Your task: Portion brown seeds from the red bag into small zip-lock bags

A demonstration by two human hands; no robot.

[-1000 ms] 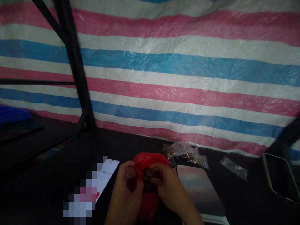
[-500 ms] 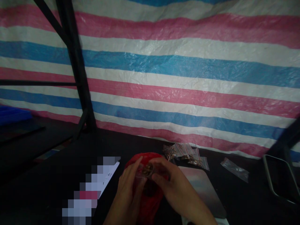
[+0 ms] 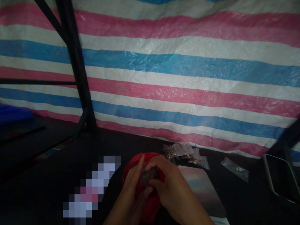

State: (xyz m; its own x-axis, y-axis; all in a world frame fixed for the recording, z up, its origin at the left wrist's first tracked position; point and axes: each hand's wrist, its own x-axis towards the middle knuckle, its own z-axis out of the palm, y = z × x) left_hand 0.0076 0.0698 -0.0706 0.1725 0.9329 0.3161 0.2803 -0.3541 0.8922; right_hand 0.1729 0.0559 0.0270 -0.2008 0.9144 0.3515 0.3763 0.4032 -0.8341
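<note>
Between my two hands is a small clear plastic container (image 3: pixel 148 175), dim and partly hidden by the fingers. My right hand (image 3: pixel 165 176) closes on it from the right, with thumb and fingers bent around its side. On the other side, my left hand (image 3: pixel 132 184) is against it, fingers pointing up and thumb curled in below. Whether a second piece of clear plastic is in the left hand, I cannot make out. Beneath both hands lies an open red plastic bag (image 3: pixel 151 207); its contents are hidden.
Several zip bags of small brownish pieces (image 3: pixel 181 152) lie behind my right hand. A flat metal-topped scale (image 3: pixel 201 190) is beside my right forearm. Farther right are a clear plastic bag (image 3: pixel 235 168) and a phone (image 3: pixel 280 178). A black frame post (image 3: pixel 77 68) rises at left.
The clear container has tipped over, so the brownish pieces seen in its mouth no longer show. My right hand has turned with it, and more of the red bag's left rim shows.
</note>
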